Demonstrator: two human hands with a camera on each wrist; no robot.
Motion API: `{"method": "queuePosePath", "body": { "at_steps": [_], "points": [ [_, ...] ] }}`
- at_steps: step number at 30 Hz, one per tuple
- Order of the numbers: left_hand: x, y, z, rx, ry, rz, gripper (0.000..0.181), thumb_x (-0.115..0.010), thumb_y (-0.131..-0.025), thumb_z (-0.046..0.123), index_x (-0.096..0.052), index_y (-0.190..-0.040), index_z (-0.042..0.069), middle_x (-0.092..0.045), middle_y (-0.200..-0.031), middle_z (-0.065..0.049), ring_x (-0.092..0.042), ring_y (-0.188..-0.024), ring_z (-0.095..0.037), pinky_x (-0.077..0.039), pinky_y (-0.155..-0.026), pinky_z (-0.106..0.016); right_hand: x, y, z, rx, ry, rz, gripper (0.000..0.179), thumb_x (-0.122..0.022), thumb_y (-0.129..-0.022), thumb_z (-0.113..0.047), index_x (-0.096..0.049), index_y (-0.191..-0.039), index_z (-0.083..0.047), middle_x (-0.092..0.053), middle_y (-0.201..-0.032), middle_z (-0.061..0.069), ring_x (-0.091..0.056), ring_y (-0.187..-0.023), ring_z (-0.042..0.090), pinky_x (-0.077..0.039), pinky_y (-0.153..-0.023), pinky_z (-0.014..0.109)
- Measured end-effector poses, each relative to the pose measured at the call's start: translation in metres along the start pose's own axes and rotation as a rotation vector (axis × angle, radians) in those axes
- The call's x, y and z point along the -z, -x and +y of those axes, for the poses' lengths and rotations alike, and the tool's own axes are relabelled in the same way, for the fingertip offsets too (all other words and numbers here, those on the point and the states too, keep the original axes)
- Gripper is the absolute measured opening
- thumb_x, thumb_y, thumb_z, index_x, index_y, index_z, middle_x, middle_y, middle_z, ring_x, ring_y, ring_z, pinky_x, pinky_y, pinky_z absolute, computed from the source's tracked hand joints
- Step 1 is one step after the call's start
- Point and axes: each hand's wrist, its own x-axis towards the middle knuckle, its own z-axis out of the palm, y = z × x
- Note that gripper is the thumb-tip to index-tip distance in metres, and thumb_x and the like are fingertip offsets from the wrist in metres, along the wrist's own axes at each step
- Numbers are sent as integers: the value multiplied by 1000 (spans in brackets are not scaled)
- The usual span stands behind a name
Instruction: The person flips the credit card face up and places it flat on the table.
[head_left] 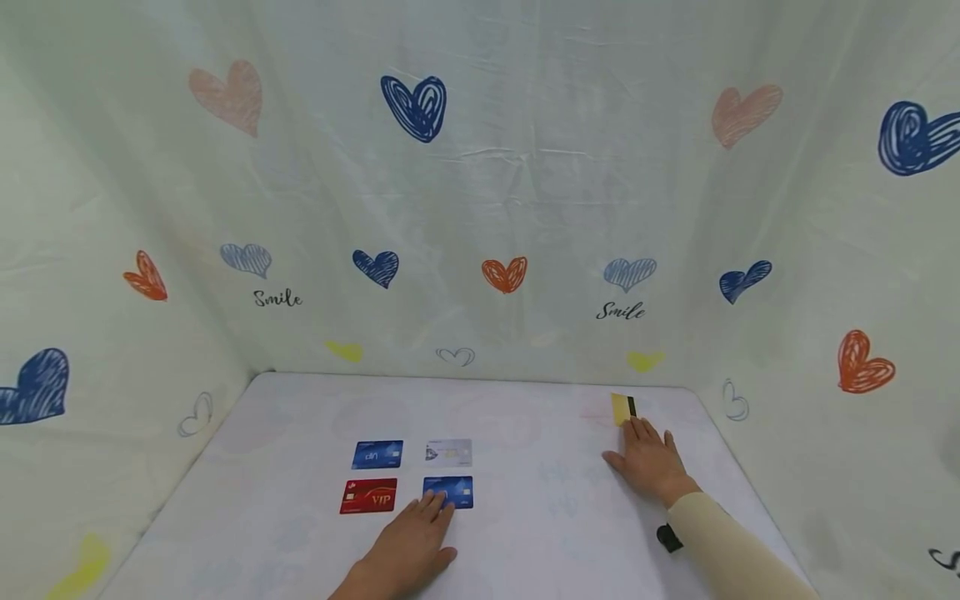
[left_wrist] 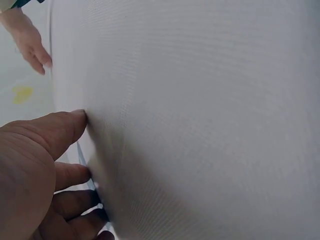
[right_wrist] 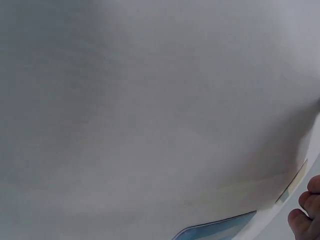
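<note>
My left hand [head_left: 411,540] lies palm down, its extended fingertips on a blue bank-style card [head_left: 462,492]. In the left wrist view its thumb [left_wrist: 62,127] touches the white surface. Farther right, my right hand [head_left: 649,463] is spread, fingertips at the near edge of a yellow card [head_left: 621,408] with a black stripe. Around the left hand lie a red VIP card [head_left: 369,496], another blue card [head_left: 377,455] and a silver-grey card [head_left: 448,452], all flat. In the right wrist view, a blue round-cornered shape [right_wrist: 220,231] shows partly, with some fingers [right_wrist: 307,210] at the edge.
The cards lie on a white-covered table [head_left: 525,533]. A small black object [head_left: 668,537] sits partly behind the right sleeve [head_left: 731,542]. Pale curtains [head_left: 480,200] printed with hearts enclose the table at the back and both sides.
</note>
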Motion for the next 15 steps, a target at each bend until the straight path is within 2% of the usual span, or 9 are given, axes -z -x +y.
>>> {"method": "queuePosePath", "body": {
  "at_steps": [15],
  "points": [
    [1,-1,1,5,-3,-5,66,-60,-89,55,-49,-144,19,-44,-152,-3,-39,-143,-27,-35,-112,-51,-7,-10,-1,-29,-84,-62,81,-45,-99,-53,-30,-146,11,-28,-153,32,-26,-141,49,-15,-110,73]
  ]
}}
